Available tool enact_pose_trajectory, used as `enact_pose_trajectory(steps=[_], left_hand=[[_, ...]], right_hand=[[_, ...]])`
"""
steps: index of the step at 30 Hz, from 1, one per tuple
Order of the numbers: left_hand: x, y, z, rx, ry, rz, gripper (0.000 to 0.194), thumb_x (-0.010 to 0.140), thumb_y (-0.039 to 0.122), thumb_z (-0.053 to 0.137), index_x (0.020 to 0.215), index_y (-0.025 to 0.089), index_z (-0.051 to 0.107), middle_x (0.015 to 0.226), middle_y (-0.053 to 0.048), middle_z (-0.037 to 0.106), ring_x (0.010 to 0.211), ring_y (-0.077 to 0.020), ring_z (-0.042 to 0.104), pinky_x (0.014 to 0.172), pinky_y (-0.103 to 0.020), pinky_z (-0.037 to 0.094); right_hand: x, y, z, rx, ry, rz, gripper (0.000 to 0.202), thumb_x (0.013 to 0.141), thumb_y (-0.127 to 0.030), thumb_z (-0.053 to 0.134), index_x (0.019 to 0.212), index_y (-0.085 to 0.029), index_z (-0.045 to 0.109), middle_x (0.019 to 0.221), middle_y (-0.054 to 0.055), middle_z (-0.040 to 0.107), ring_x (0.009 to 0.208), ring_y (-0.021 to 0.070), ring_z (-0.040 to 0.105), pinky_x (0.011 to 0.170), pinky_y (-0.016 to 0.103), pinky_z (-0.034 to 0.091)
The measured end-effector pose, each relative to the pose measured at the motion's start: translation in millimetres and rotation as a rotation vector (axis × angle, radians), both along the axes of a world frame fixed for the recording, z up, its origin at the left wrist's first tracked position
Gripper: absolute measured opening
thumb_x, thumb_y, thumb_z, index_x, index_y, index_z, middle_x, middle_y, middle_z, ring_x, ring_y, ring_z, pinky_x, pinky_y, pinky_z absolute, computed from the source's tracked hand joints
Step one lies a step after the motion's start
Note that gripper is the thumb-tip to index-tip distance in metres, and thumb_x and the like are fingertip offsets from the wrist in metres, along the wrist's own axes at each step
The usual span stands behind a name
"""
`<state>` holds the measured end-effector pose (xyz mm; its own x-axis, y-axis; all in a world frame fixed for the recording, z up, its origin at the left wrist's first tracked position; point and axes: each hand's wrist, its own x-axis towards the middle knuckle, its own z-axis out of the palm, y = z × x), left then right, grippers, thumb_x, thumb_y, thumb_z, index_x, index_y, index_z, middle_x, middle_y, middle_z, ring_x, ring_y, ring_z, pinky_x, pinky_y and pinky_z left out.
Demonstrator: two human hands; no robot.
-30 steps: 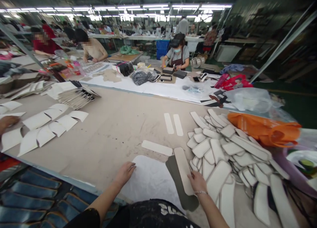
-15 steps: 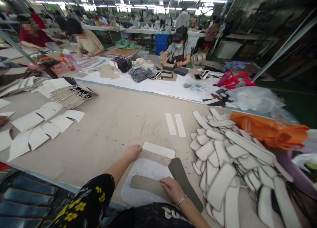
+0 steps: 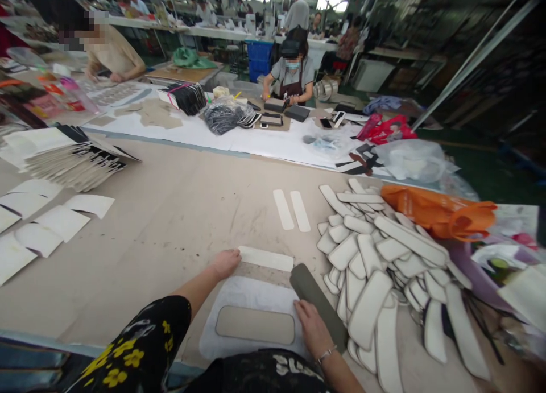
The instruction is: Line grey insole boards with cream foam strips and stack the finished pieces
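My left hand [image 3: 227, 264] pinches the left end of a white strip [image 3: 267, 259] with rounded corners, which lies on the table. Below it, a beige rounded panel [image 3: 256, 325] with a dark edge rests flat on a white sheet [image 3: 239, 290]. Just off the panel's right end is my right hand [image 3: 313, 327], its fingers stretched out low over the sheet's edge with nothing visible in them. A dark grey strip [image 3: 318, 302] lies slantwise beside that hand, partly covered by it.
Two narrow white strips [image 3: 292, 211] lie farther back. To the right spreads a heap of pale panels [image 3: 369, 310], an orange bag [image 3: 439, 211] behind it. White pieces [image 3: 55, 228] and a fanned stack [image 3: 77, 160] are at left. A co-worker [image 3: 292, 74] sits across the table.
The view has swung right. The beige panel, bent under my right hand before, now lies flat, and that hand has come off it to the right. My left hand stays at the white strip.
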<state>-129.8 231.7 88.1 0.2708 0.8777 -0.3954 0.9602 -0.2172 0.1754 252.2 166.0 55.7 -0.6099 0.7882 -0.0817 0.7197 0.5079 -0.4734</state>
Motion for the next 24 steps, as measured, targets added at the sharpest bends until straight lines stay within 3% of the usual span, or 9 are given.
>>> enact_pose_trajectory(steps=[3,6,10,14,19,24], left_hand=[[2,4,1.3,0.008,0.019,-0.040,0.023,0.080,0.010,0.038,0.084,0.010,0.061,0.096,-0.017,0.058,0.087,-0.0248,0.056,0.074,-0.036,0.043],[6,6,5.1,0.019,0.042,-0.064,0.022,0.079,0.009,0.039,0.082,0.010,0.061,0.094,-0.016,0.059,0.085,-0.0238,0.057,0.073,-0.035,0.043],[13,5,18.0,0.042,0.049,-0.065,0.019,0.077,0.012,0.042,0.080,0.011,0.061,0.089,-0.015,0.059,0.081,-0.0223,0.058,0.070,-0.033,0.043],[26,-7,48.8,0.082,0.003,-0.074,0.016,0.078,0.017,0.042,0.082,0.014,0.057,0.088,-0.010,0.058,0.081,-0.0197,0.057,0.071,-0.029,0.042],[50,-32,100.9,0.020,-0.235,-0.068,0.012,0.068,0.012,0.043,0.073,0.018,0.052,0.077,-0.002,0.055,0.070,-0.0129,0.052,0.064,-0.023,0.037],[65,-54,129.1,-0.155,-0.438,0.128,0.009,0.064,0.013,0.042,0.067,0.017,0.049,0.066,0.001,0.051,0.062,-0.0116,0.048,0.057,-0.022,0.033]], right_hand=[[9,21,-2.5,0.047,-0.052,-0.092,0.054,0.074,0.000,0.036,0.124,-0.016,0.050,0.125,0.013,0.050,0.116,0.0227,0.044,0.098,0.038,0.039],[11,41,4.9,-0.028,-0.052,-0.143,0.049,0.076,-0.006,0.040,0.122,-0.015,0.053,0.123,0.013,0.052,0.115,0.0224,0.046,0.099,0.036,0.039],[4,44,13.8,-0.128,0.033,-0.272,0.044,0.078,-0.014,0.042,0.121,-0.013,0.053,0.121,0.014,0.053,0.112,0.0228,0.050,0.098,0.036,0.040],[-7,34,10.5,-0.227,0.284,-0.404,0.046,0.078,-0.020,0.046,0.123,-0.014,0.049,0.117,0.013,0.055,0.106,0.0215,0.055,0.094,0.038,0.044],[-20,35,10.3,-0.543,0.649,-0.666,0.068,0.071,-0.028,0.058,0.133,-0.019,0.032,0.115,0.011,0.056,0.089,0.0181,0.063,0.082,0.036,0.051],[-20,40,20.1,-0.856,0.839,-0.760,0.057,0.067,-0.037,0.066,0.119,-0.020,0.049,0.109,0.010,0.060,0.088,0.0182,0.063,0.083,0.036,0.050]])
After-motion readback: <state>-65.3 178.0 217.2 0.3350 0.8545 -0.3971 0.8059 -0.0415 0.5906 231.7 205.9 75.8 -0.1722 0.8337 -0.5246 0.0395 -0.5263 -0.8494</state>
